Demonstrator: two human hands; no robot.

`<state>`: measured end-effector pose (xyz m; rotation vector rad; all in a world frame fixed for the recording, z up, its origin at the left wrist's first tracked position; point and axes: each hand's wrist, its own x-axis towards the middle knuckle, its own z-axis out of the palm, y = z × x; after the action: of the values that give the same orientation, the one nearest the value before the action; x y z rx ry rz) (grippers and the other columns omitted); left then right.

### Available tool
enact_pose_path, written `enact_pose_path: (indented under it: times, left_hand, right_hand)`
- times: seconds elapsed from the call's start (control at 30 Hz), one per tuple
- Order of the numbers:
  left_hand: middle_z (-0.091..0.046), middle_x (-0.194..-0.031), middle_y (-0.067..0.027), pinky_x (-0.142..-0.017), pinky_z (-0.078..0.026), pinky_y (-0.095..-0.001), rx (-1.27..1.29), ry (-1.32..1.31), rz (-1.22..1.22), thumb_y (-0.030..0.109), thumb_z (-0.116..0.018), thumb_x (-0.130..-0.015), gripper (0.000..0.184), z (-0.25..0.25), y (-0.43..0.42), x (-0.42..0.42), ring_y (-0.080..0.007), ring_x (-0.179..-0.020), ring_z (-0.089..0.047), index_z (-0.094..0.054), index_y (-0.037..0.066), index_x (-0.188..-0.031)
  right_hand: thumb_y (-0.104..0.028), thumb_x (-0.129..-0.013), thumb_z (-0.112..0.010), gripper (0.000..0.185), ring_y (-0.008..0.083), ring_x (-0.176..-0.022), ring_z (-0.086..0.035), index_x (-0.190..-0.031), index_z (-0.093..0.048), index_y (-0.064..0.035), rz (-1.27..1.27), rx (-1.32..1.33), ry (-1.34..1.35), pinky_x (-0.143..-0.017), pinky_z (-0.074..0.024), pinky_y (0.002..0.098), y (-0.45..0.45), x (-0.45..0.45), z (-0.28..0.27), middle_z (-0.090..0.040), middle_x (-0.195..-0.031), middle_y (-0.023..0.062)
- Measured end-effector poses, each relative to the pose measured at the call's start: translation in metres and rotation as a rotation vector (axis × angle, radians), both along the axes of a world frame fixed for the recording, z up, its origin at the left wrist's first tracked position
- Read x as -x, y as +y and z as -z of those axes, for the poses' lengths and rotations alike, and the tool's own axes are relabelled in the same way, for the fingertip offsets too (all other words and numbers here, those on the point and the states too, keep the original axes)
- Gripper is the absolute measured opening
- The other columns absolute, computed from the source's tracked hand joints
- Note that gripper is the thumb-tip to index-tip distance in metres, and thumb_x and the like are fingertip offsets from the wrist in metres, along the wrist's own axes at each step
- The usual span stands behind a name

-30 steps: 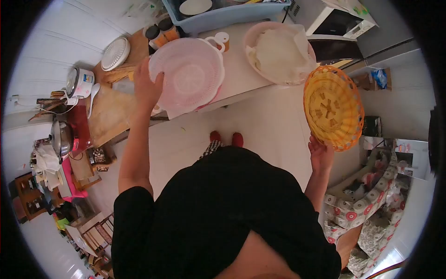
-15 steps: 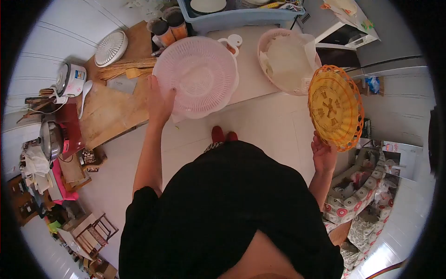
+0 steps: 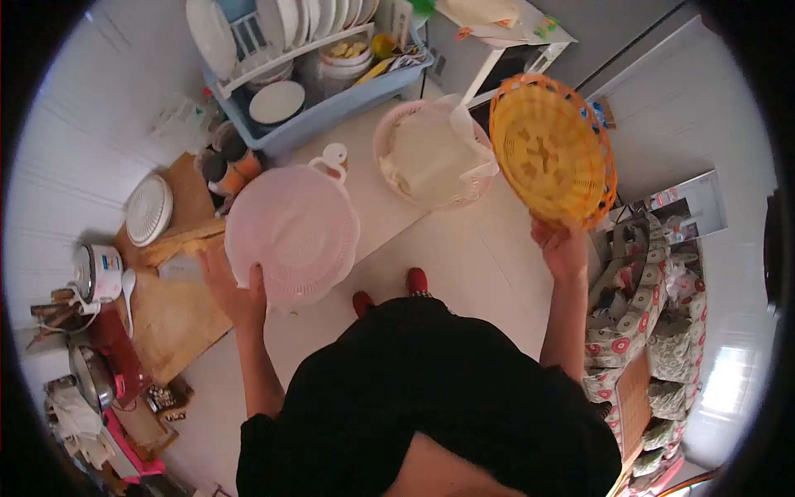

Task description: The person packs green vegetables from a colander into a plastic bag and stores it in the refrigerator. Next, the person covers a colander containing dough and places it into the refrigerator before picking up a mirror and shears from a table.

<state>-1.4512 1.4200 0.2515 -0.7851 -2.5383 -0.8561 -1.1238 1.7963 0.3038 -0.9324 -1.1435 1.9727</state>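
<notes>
Soft, moderately bright light falls fairly evenly and leaves only faint shadows, while a washed-out glare patch sits on the white wall (image 3: 737, 273) near four o'clock. The black shirt (image 3: 414, 389) at six o'clock swallows detail. Fisheye distortion bows straight lines, vignetting blackens the corners, and the basket (image 3: 542, 149) at two o'clock looks slightly soft.

Rough woven basket (image 3: 542, 153), smooth plastic colander (image 3: 296, 228)
</notes>
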Motion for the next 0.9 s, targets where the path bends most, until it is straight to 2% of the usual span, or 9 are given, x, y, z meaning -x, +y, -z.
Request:
enact_pose_path:
  times: [0.07,0.2,0.33,0.4,0.5,0.6,0.7,0.8,0.9]
  left_hand:
    - [-0.030,-0.133,-0.0244,-0.102,-0.023,-0.0433,-0.096,0.016,-0.014,0.015,-0.063,-0.071,0.067,-0.013,0.006,-0.006,-0.0368,-0.125,-0.027,-0.031,-0.003,-0.128]
    - [-0.033,-0.131,-0.0221,-0.101,-0.026,-0.0419,-0.088,0.046,-0.035,0.007,-0.060,-0.073,0.061,-0.030,0.017,-0.023,-0.0347,-0.121,-0.033,-0.034,-0.003,-0.126]
    - [-0.037,-0.127,-0.0200,-0.096,-0.033,-0.0402,-0.060,0.059,-0.102,0.003,-0.056,-0.075,0.057,-0.027,0.044,-0.055,-0.0315,-0.113,-0.041,-0.034,-0.002,-0.127]
    - [-0.039,-0.126,-0.0191,-0.094,-0.035,-0.0389,-0.084,0.030,-0.125,0.002,-0.055,-0.076,0.055,-0.022,0.071,-0.076,-0.0300,-0.110,-0.044,-0.035,-0.001,-0.127]
    - [-0.039,-0.126,-0.0188,-0.093,-0.037,-0.0386,-0.029,0.053,-0.170,0.000,-0.054,-0.076,0.054,-0.012,0.124,-0.108,-0.0303,-0.110,-0.045,-0.036,-0.001,-0.126]
    - [-0.038,-0.127,-0.0185,-0.093,-0.039,-0.0382,-0.052,0.029,-0.179,-0.003,-0.054,-0.074,0.052,-0.019,0.187,-0.145,-0.0305,-0.111,-0.045,-0.038,-0.002,-0.124]
    - [-0.039,-0.126,-0.0213,-0.093,-0.038,-0.0394,0.058,0.013,-0.237,-0.003,-0.055,-0.073,0.049,-0.032,0.226,-0.169,-0.0345,-0.115,-0.041,-0.040,-0.003,-0.120]
    - [-0.039,-0.125,-0.0220,-0.094,-0.037,-0.0397,0.039,0.004,-0.288,-0.003,-0.055,-0.073,0.048,-0.034,0.244,-0.183,-0.0354,-0.116,-0.040,-0.041,-0.004,-0.120]
    - [-0.040,-0.124,-0.0227,-0.095,-0.035,-0.0404,0.065,0.015,-0.321,-0.002,-0.056,-0.074,0.047,-0.033,0.256,-0.190,-0.0358,-0.115,-0.040,-0.043,-0.004,-0.119]
  right_hand:
    - [-0.033,-0.085,-0.046,0.040,0.0228,-0.083,-0.059,-0.115,-0.046,-0.0062,0.014,-0.036,0.086,-0.069,-0.0475,0.0340,0.030,0.022,-0.031,-0.060,-0.097,0.0112]
    - [-0.039,-0.087,-0.043,0.043,0.0216,-0.092,-0.058,-0.116,-0.045,-0.0074,-0.077,-0.128,0.232,-0.075,-0.0468,0.0338,0.124,0.057,-0.078,-0.058,-0.103,0.0123]
    - [-0.040,-0.087,-0.043,0.045,0.0209,-0.093,-0.058,-0.119,-0.042,-0.0082,-0.100,-0.182,0.149,-0.084,-0.0437,0.0369,0.258,0.111,-0.119,-0.058,-0.105,0.0124]
    - [-0.037,-0.087,-0.043,0.045,0.0222,-0.101,-0.054,-0.120,-0.040,-0.0069,-0.120,-0.203,0.173,-0.088,-0.0405,0.0384,0.322,0.145,-0.130,-0.054,-0.112,0.0131]
    - [-0.029,-0.089,-0.039,0.038,0.0239,-0.092,-0.057,-0.120,-0.040,-0.0064,-0.086,-0.145,0.151,-0.078,-0.0449,0.0347,0.406,0.199,-0.139,-0.053,-0.112,0.0132]
    - [-0.028,-0.091,-0.036,0.037,0.0265,-0.096,-0.057,-0.120,-0.038,-0.0060,-0.213,-0.099,0.219,-0.081,-0.0443,0.0369,0.484,0.243,-0.116,-0.051,-0.113,0.0139]
    - [-0.027,-0.090,-0.037,0.035,0.0270,-0.091,-0.058,-0.118,-0.039,-0.0053,-0.236,-0.015,0.261,-0.079,-0.0455,0.0392,0.535,0.281,-0.098,-0.052,-0.111,0.0141]
    - [-0.025,-0.089,-0.041,0.035,0.0279,-0.088,-0.059,-0.116,-0.041,-0.0038,-0.301,0.072,0.345,-0.077,-0.0472,0.0406,0.563,0.309,-0.079,-0.052,-0.110,0.0140]
    - [-0.024,-0.088,-0.044,0.034,0.0288,-0.085,-0.059,-0.114,-0.043,-0.0024,-0.450,0.173,0.561,-0.075,-0.0490,0.0421,0.562,0.306,-0.066,-0.053,-0.110,0.0139]
